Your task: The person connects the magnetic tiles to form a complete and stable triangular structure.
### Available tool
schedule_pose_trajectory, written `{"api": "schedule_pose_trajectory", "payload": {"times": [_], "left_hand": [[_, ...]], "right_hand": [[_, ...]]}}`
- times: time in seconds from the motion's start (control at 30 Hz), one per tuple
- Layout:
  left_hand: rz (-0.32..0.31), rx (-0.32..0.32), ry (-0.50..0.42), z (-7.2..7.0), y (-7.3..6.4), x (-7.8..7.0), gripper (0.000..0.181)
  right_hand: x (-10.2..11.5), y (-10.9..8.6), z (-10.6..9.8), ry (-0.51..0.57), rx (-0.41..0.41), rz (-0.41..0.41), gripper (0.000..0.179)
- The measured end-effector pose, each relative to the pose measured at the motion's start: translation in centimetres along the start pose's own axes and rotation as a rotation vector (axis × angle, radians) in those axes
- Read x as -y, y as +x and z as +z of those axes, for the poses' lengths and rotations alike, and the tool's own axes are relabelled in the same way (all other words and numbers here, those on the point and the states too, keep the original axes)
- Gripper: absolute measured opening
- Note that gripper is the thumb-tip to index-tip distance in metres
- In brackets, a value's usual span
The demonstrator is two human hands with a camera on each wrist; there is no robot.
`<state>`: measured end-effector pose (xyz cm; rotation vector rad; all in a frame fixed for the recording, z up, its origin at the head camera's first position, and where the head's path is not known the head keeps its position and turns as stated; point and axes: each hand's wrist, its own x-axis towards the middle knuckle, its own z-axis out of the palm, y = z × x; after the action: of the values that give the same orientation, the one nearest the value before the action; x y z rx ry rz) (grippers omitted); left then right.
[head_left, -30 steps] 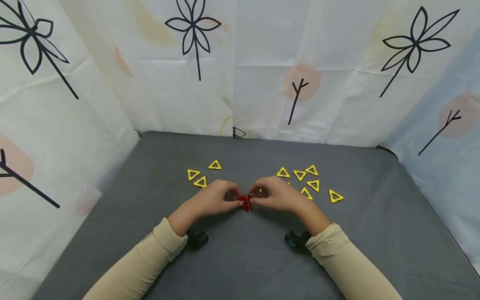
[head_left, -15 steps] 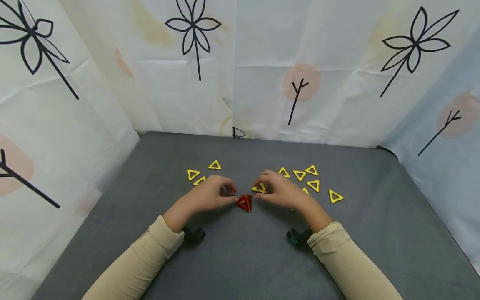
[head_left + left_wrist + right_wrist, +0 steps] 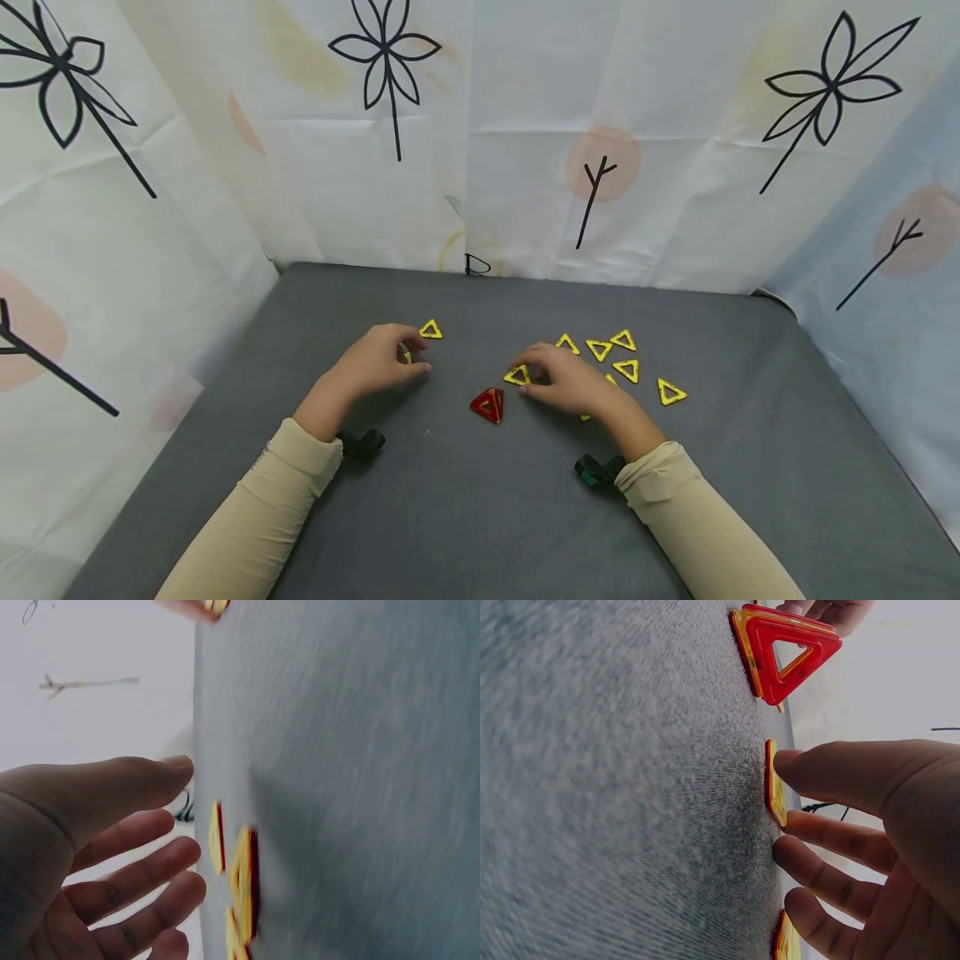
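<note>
A small red pyramid built of triangular tiles (image 3: 489, 406) stands on the grey table between the hands, touched by neither. In the right wrist view the pyramid (image 3: 799, 664) shows a red frame with a triangular hole. My left hand (image 3: 367, 367) hovers over the yellow triangular tiles at left, its thumb and fingers spread with nothing between them. One tile (image 3: 244, 885) lies under its fingers. My right hand (image 3: 558, 379) is at a flat yellow triangular tile (image 3: 517, 376), thumb and forefinger close to it; the fingers are loosely bent. Whether they touch the tile cannot be told.
A yellow tile (image 3: 431, 329) lies just beyond the left fingertips. Several more yellow tiles (image 3: 626, 371) are scattered behind and right of the right hand, some partly hidden by it. A printed cloth wall (image 3: 525, 208) borders the table's far edge.
Both hands have let go of the red pyramid, which stays on the table. My left hand has moved left and away to the tiles there; my right hand has shifted slightly right, beside a tile.
</note>
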<state>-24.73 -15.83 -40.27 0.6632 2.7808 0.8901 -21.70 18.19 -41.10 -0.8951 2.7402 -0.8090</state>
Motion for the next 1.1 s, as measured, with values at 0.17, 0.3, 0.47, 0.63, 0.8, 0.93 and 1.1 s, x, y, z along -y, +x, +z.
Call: {"api": "schedule_pose_trajectory", "payload": {"times": [0.17,0.3,0.47,0.63,0.8,0.93,1.1], "left_hand": [[-0.056,0.006,0.038,-1.1,-0.3,1.4,0.038],[-0.092,0.049,0.074,-1.3,-0.2,1.8,0.039],[-0.105,0.070,0.090,-1.3,0.1,1.8,0.037],[-0.094,0.082,0.079,-1.1,0.1,1.5,0.032],[-0.081,0.086,0.068,-0.7,0.2,1.1,0.033],[-0.080,0.099,0.062,-0.3,0.3,0.7,0.033],[-0.072,0.123,0.072,0.1,0.4,0.2,0.033]], "right_hand": [[-0.1,-0.1,0.1,-0.010,-0.009,-0.001,0.038],[0.0,-0.2,0.0,-0.008,-0.007,0.022,0.037],[0.3,-0.2,-0.2,-0.015,-0.016,0.063,0.037],[0.3,-0.3,-0.2,-0.015,-0.025,0.055,0.037],[0.3,-0.3,-0.2,-0.016,-0.029,0.070,0.037],[0.2,-0.3,-0.2,-0.009,-0.028,0.097,0.038],[0.4,-0.3,-0.2,0.001,-0.016,0.111,0.039]]}}
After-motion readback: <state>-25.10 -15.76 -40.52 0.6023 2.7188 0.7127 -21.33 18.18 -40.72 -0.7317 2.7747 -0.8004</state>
